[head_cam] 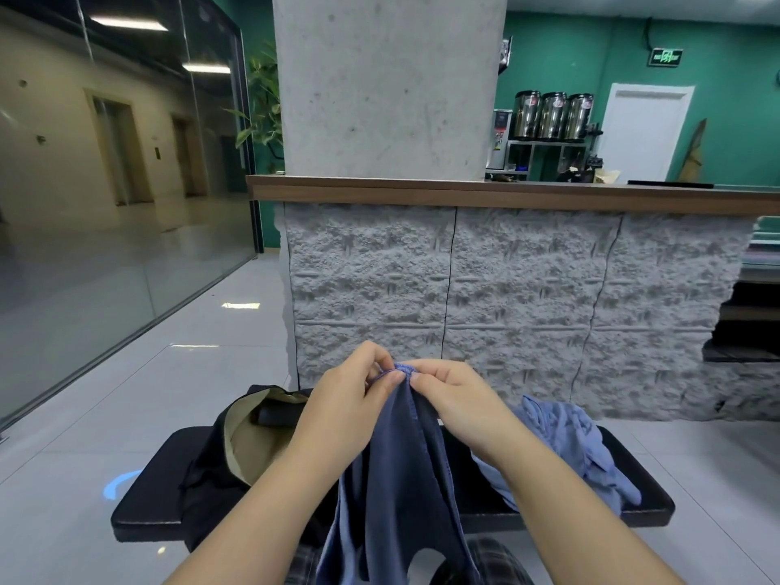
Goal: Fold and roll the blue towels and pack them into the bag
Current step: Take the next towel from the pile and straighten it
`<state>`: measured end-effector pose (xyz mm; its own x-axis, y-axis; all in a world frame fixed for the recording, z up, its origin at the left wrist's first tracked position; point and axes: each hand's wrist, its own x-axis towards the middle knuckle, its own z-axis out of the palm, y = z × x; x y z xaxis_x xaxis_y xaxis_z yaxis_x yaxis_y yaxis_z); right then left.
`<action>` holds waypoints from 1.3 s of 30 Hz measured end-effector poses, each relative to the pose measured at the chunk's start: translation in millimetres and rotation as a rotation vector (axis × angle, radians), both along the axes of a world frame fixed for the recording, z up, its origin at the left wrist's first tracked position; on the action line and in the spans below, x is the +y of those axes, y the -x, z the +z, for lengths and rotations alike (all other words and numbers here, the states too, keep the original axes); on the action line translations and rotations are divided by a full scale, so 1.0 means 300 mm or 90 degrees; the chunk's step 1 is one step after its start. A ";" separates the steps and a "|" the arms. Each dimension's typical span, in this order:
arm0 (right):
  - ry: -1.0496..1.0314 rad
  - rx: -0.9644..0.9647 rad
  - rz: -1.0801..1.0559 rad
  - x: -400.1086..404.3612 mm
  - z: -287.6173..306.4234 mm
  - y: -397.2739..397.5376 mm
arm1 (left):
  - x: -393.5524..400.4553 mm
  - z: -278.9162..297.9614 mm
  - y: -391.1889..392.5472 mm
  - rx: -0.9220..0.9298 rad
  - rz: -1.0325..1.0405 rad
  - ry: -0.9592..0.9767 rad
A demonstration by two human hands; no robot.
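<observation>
Both hands (401, 399) raised, pinching blue towel (396, 458) corner

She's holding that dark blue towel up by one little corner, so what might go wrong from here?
Both the left hand and right hand pinch the dark blue towel at one bunched edge, so it could slip or fold crooked. Its lower end hangs below the black bench and might brush the floor. The light blue towel lies crumpled near the bench's right end and could slide off. The bag sags, which may hinder packing.
</observation>
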<state>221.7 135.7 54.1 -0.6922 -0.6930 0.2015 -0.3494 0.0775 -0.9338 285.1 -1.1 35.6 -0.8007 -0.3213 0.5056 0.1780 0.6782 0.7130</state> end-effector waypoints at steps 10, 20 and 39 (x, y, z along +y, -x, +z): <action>0.084 -0.027 0.055 -0.014 -0.031 0.006 | 0.019 0.015 0.016 0.030 -0.044 -0.155; 0.217 -0.168 -0.178 0.009 -0.008 0.066 | -0.030 -0.043 0.058 -0.079 -0.142 -0.143; -0.114 0.086 -0.478 0.276 -0.014 0.346 | -0.332 -0.008 0.097 -0.288 0.129 0.432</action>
<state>117.8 218.6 49.8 -0.9659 -0.0782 0.2469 -0.2533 0.4836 -0.8378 255.9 -100.6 33.3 -0.9322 -0.2234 0.2849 -0.1988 0.9735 0.1127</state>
